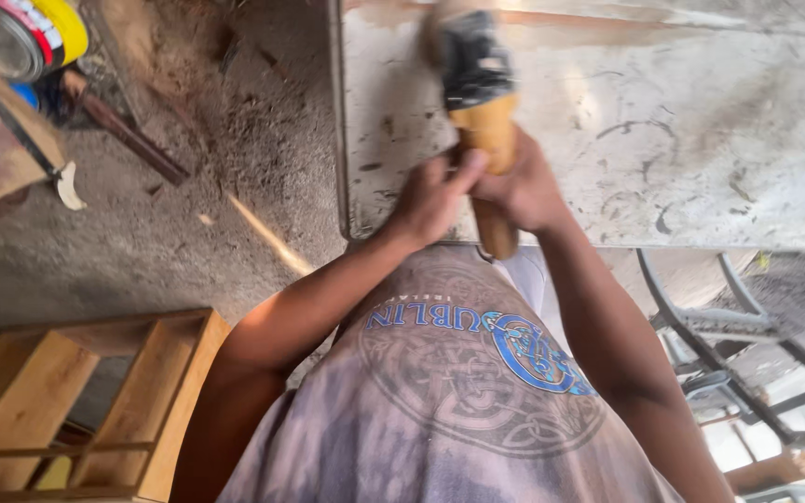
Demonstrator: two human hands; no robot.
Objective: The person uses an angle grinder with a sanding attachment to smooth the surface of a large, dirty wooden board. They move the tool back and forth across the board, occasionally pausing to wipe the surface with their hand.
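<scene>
Tool: angle grinder (479, 84), black head, yellow body, held over the near left part of the white board (701, 140); head blurred, so disc contact cannot be told.
Left hand (432, 200): fingers curled against the yellow body from the left, near the board's near edge.
Right hand (524, 186): wrapped round the body from the right, touching the left hand.
Board surface: white, scuffed, dark marks across it; a brownish strip along the far edge. Judged: work on the surface is partway, most marks remaining.
Board support: dark metal frame (729, 326) under the near right corner.
Floor: sawdust-covered ground (188, 186) left of the board.
Nearby: wooden frame (95, 401) at near left; paint can (25, 33) at far left.
</scene>
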